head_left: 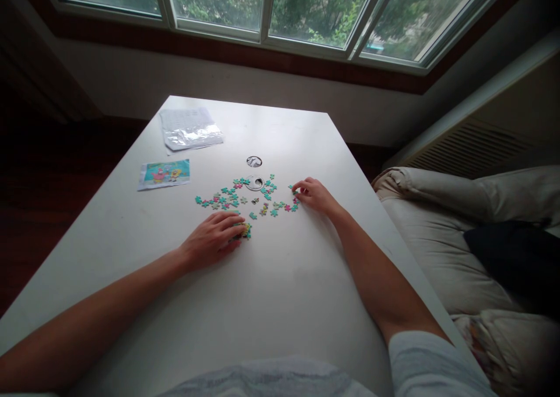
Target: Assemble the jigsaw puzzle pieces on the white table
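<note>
Our left hand [214,239] lay flat and palm down on the white table [280,292], just below the middle of the frame. Its fingers were stretched out and gripped nothing, and the fingertips rested on a small joined clump of pieces [245,230]. Our right hand [314,194] sat a little right of centre, fingers curled down onto the right end of the loose puzzle pieces [236,198]. We could not make out whether they pinched 1 piece or only touched it. Those pieces, mostly teal with a few pink, lay scattered in a band between the 2 hands, around a small round ring [254,182]. Another round disc [254,162] lay just above it. Toward the upper left of the table lay a cartoon picture card [165,173] and, beyond it, a clear plastic bag [191,129]. A pale cushion [437,227] filled the right edge, and a window [219,0] ran along the top.
</note>
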The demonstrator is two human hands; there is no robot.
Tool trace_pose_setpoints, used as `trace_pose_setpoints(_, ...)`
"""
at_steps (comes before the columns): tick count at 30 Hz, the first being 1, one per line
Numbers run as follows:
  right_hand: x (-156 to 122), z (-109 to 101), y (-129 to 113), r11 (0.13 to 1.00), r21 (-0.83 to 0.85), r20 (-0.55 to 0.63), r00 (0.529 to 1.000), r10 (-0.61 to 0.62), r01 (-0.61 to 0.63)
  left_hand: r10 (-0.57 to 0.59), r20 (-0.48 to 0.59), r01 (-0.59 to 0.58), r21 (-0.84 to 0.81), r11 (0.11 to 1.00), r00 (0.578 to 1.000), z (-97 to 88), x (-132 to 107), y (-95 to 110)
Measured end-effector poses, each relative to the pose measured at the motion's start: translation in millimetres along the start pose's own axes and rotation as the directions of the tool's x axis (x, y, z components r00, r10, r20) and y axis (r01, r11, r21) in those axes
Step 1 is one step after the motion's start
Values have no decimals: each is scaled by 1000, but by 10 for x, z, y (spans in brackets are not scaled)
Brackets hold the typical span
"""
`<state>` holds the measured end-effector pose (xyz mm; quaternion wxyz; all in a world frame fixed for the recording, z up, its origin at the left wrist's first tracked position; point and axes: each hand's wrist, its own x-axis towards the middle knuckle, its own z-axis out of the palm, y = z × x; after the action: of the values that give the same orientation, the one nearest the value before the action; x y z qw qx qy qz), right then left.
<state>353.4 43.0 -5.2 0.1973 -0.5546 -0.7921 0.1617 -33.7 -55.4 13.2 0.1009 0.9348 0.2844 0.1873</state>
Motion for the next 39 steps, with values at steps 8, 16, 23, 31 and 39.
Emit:
trace_pose_setpoints(8, 1, 0, -16, 999, -23, -51, 998, 37, -39, 33, 44, -33, -4, 999, 999, 16, -10, -6)
trace_pose_setpoints(16, -28, -97, 87, 978, 206, 35, 999, -36, 28, 23, 43, -24, 14, 1000, 999, 18, -11, -14)
trace_pose_setpoints(23, -20, -77, 98, 987, 149, 27, 998, -61, 56, 23, 46, -24, 21, 999, 999, 25, -10, -12)
trace_pose_setpoints(31, 6, -84, 59, 995, 86, 48, 998, -45, 41, 22, 38, -23, 22, 999, 999, 33, -9, -15)
trace_pose_setpoints(39, -40, 22, -155, 964, 265, -51, 998, 40, -25, 8, 37, -9, 28, 1000, 999, 18, 1, -2)
